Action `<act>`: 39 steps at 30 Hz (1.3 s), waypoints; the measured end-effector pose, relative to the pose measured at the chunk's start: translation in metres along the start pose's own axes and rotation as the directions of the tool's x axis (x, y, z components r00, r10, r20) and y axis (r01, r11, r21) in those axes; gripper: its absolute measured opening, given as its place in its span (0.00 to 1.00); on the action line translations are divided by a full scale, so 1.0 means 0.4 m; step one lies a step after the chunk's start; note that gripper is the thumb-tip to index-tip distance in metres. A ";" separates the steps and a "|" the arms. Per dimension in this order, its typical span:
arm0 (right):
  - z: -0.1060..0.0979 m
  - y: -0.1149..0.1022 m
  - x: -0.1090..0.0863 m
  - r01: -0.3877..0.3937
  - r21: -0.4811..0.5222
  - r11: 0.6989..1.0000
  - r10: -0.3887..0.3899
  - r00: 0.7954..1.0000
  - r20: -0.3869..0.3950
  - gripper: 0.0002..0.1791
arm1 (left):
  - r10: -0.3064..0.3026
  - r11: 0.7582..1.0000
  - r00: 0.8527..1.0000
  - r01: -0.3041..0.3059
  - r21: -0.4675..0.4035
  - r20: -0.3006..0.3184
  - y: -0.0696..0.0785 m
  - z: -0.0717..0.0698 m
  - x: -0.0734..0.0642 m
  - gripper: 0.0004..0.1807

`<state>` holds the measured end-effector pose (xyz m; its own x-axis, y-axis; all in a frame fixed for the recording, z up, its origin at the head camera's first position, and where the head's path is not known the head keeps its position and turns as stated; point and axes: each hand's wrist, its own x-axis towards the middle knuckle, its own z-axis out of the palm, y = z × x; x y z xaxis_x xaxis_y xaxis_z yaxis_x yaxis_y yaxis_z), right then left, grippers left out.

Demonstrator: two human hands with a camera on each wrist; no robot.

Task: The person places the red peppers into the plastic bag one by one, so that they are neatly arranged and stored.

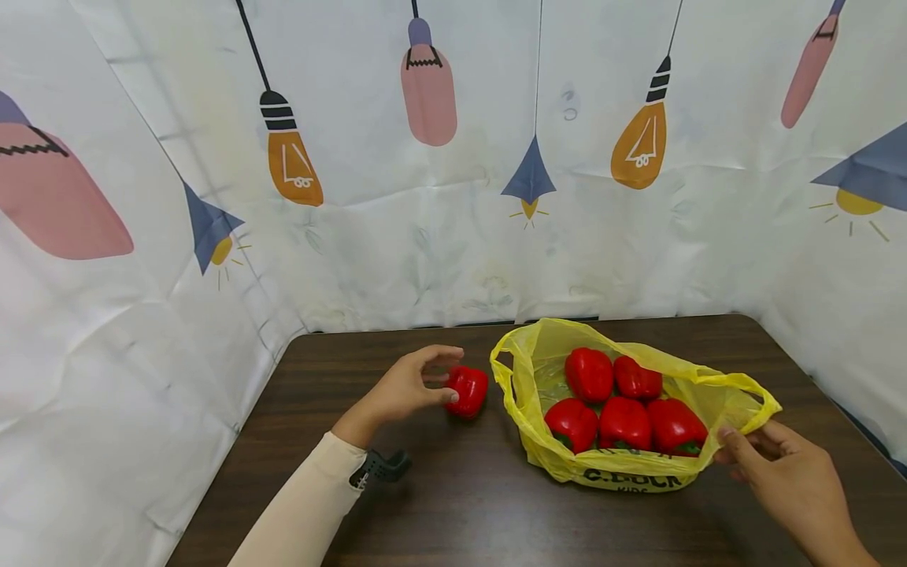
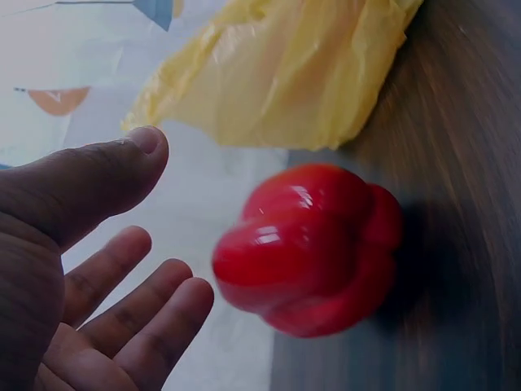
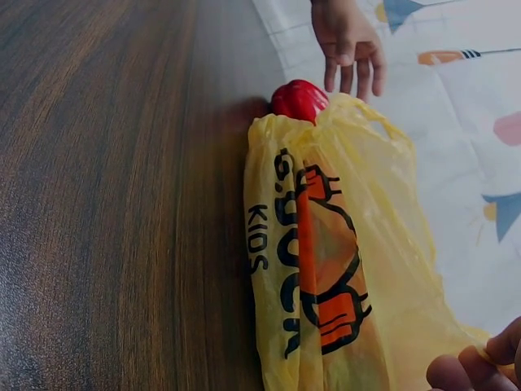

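A lone red bell pepper [image 1: 468, 391] sits on the dark table, left of a yellow plastic bag [image 1: 527, 425]. Around its near side reaches my left hand [image 1: 414, 386], thumb and fingers spread apart; in the left wrist view a gap shows between the fingertips and the pepper [image 2: 305, 248]. The bag lies with its mouth wide, and several red peppers [image 1: 623, 423] are inside it. My right hand [image 1: 797, 472] pinches the bag's right edge between thumb and fingers. Printed lettering shows on the bag's front [image 3: 281, 252] in the right wrist view.
The dark wooden table [image 1: 453, 512] carries the bag and the pepper. A white sheet [image 1: 425, 236] printed with lamps and bulbs hangs behind the table and along both sides. A dark band [image 1: 379, 466] is on the left wrist.
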<state>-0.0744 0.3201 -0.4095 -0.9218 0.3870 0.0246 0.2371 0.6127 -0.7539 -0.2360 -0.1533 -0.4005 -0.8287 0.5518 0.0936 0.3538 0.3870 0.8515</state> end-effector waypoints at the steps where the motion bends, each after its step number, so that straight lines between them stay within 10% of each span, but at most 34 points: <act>1: 0.000 0.000 0.000 0.000 0.000 1.000 0.000 1.000 0.000 0.31 | -0.002 1.000 1.000 0.002 0.002 -0.005 -0.004 0.000 0.000 0.36; 22: -0.003 0.004 0.002 -0.007 0.004 1.000 0.007 1.000 0.020 0.32 | -0.062 0.976 0.997 0.050 0.210 0.051 -0.087 0.015 0.029 0.45; 39: 0.000 0.007 0.001 0.016 -0.004 1.000 -0.016 1.000 0.010 0.31 | -0.086 0.978 0.996 0.082 0.193 0.013 -0.097 0.034 0.027 0.44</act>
<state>-0.0742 0.3220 -0.4117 -0.9285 0.3700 0.0301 0.2233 0.6216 -0.7509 -0.2530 -0.1523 -0.4396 -0.8503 0.5262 0.0129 0.3617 0.5663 0.7406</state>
